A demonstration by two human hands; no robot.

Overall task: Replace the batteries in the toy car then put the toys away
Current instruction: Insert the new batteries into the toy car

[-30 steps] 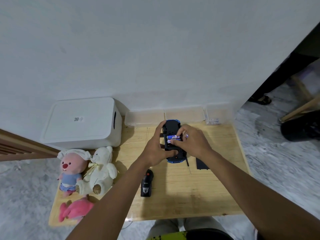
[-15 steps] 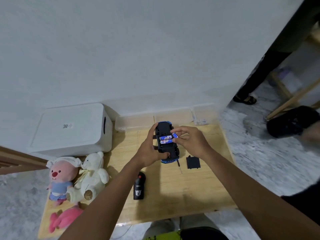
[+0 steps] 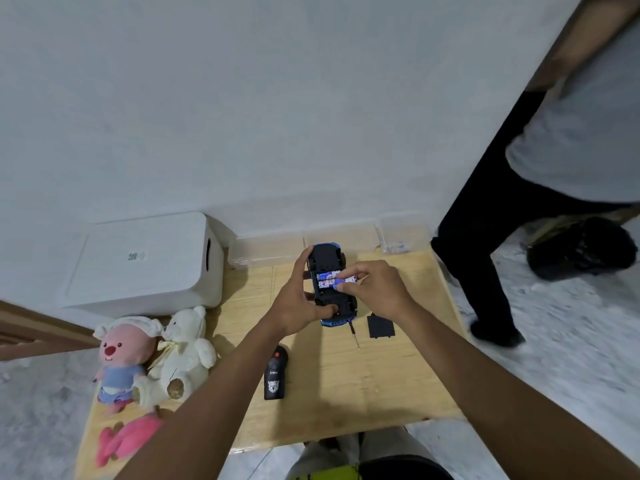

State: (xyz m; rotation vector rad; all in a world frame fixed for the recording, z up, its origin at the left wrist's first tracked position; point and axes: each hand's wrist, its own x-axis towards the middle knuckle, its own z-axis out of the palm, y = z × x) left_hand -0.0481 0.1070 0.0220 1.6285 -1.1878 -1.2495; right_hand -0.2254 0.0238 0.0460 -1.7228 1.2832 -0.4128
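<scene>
Since half a second ago the right hand [image 3: 381, 289] has drawn its battery [image 3: 348, 280] sideways, so that one end now pokes past the right side of the toy car [image 3: 327, 258], and a bystander [image 3: 519, 202] in dark trousers has stepped further into view on the right. Thumb and forefinger pinch that battery while its other end sits at the open compartment, just beside a second battery [image 3: 329, 274] lying in its slot. The car is upside down above the far middle of the wooden table [image 3: 381, 393], gripped by the left hand [image 3: 294, 306], whose fingers curl round its left side and whose thumb presses on the black underside. Near the car lie the battery cover [image 3: 380, 326], a small screwdriver [image 3: 354, 336] and, closer in, a black remote control [image 3: 275, 374]. At the table's left edge sit a pink-faced plush [image 3: 123, 355], a white teddy bear [image 3: 185, 351] and a pink plush [image 3: 124, 441], below a white storage box [image 3: 145, 261].
</scene>
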